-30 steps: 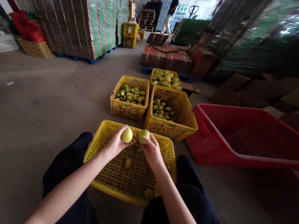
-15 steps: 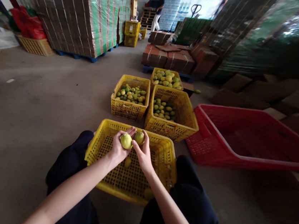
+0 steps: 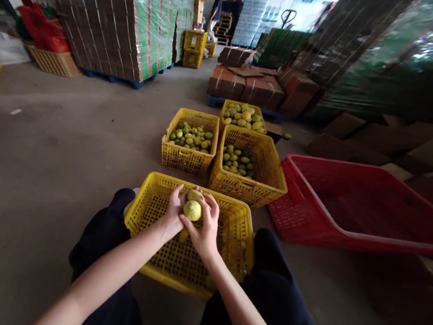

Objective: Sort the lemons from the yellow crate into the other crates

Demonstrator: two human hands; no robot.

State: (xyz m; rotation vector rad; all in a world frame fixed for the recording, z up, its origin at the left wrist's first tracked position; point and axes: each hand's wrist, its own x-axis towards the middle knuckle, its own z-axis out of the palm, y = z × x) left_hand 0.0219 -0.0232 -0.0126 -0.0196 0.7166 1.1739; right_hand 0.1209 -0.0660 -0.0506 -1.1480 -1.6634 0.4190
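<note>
Above a shallow yellow crate [image 3: 239, 204] between my knees, my hands meet around two yellow-green lemons. My right hand [image 3: 206, 232] has its thumb and fingers around the nearer lemon [image 3: 192, 211], its tip facing me. My left hand [image 3: 175, 211] is cupped from the left, with the farther lemon [image 3: 195, 195] lying against its fingers. Fingers partly hide that farther fruit. Below the hands, another lemon [image 3: 183, 236] rests on the crate's perforated bottom. A dim fruit lies in the crate's near right corner, by my leg.
Ahead stand yellow crates of lemons: one on the left [image 3: 188, 158], one on the right [image 3: 247, 187], one behind [image 3: 261, 130]. A large red basket [image 3: 308, 209] is at right. Wrapped pallet stacks [image 3: 154, 25] and flattened cartons [image 3: 360, 134] lie beyond. A person [image 3: 216, 8] is far back.
The two lemons, side by side before, are now one behind the other. My right hand has come over the nearer one, and my left fingers have opened upward. The distant person has moved left.
</note>
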